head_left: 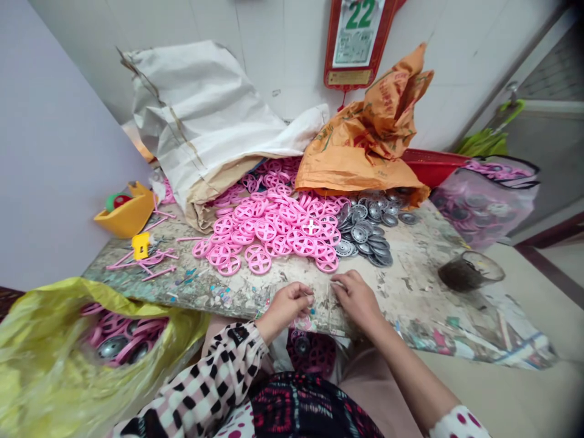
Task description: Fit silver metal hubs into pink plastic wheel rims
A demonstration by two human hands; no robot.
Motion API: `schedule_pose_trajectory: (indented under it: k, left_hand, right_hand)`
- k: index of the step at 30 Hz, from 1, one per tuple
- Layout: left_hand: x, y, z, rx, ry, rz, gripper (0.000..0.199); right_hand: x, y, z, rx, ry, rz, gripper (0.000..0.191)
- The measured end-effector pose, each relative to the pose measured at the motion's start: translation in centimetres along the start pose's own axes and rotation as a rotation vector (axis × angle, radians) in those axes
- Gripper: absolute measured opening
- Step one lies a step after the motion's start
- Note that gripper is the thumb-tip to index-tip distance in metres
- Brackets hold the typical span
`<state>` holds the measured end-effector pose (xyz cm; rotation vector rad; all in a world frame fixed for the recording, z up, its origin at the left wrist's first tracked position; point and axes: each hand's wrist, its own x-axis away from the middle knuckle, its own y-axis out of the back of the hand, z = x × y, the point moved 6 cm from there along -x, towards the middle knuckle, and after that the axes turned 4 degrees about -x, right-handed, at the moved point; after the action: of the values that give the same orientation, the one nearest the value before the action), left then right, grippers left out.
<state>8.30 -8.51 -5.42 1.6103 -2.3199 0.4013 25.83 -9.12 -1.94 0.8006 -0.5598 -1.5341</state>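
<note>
My left hand is over the table's front edge, its fingers curled and the thumb pressed towards them. Whatever it may hold is too small to make out. Facing it, a short gap away, my right hand has bent fingers slightly apart, with nothing visible between them. Just beyond both hands lies a heap of pink plastic spoked wheels. Grey disc-shaped wheel covers are piled against its right side. Below the table edge, between my knees, more pink wheels with grey centres show in part.
A white sack and an orange bag lie behind the heaps. Left are pink rods, a yellow piece and a yellow container. A yellow bag holds wheels. A dark-filled cup stands right.
</note>
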Motion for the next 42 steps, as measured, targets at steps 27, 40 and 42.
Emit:
schedule_pose_trajectory:
  k: [27, 40, 42]
  left_hand:
    - [0.4, -0.5, -0.2, 0.284, 0.208, -0.091, 0.013]
    - [0.0, -0.4, 0.3, 0.31, 0.191, -0.075, 0.014]
    - [0.0, -0.4, 0.3, 0.315, 0.184, -0.069, 0.015]
  right_hand:
    - [-5.1, 2.6, -3.8, 0.103, -0.241, -0.165, 0.036]
    - [-6.0, 2.0, -5.8, -0.189, -0.36, -0.427, 0.042]
    - [-4.0, 3.0, -4.5, -0.147, -0.182, -0.473, 0.037]
